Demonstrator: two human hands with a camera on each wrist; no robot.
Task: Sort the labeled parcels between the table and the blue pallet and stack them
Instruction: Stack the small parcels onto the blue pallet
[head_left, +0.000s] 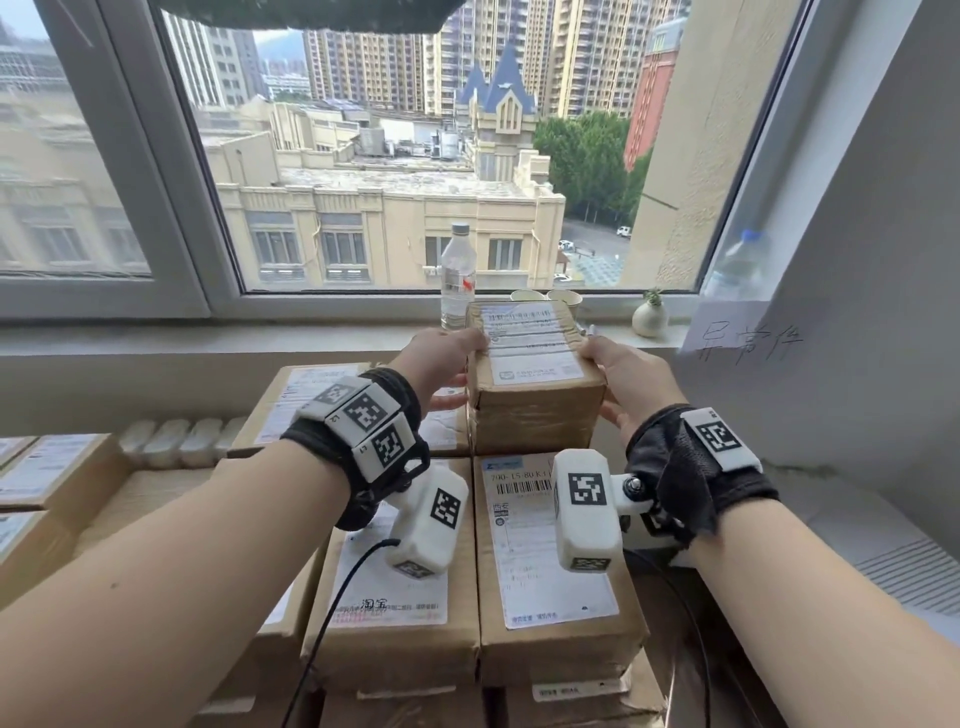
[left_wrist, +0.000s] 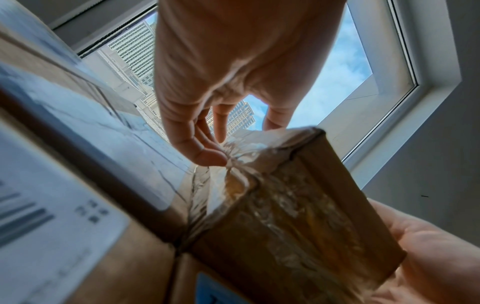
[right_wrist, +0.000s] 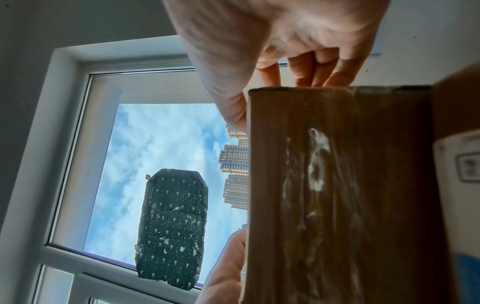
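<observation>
Cardboard parcel (head_left: 535, 384) gripped at its sides by left hand (head_left: 436, 364) and right hand (head_left: 631, 387).

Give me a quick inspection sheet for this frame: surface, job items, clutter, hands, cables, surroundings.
Surface: hidden under the stacked parcels; blue pallet nothing seen.
Job's things: small taped parcel, label up, on top of the stack at the window side; more labeled parcels at far left.
Clutter: water bottle, paper cups, small white vase on the sill; handwritten paper sign on the right wall.
Hands: left hand and right hand grip opposite sides of the small taped parcel, fingers curled at its edges.
Cables: black cable hangs from the left wrist, another from the right wrist.
Surroundings: window, city buildings outside.
</observation>
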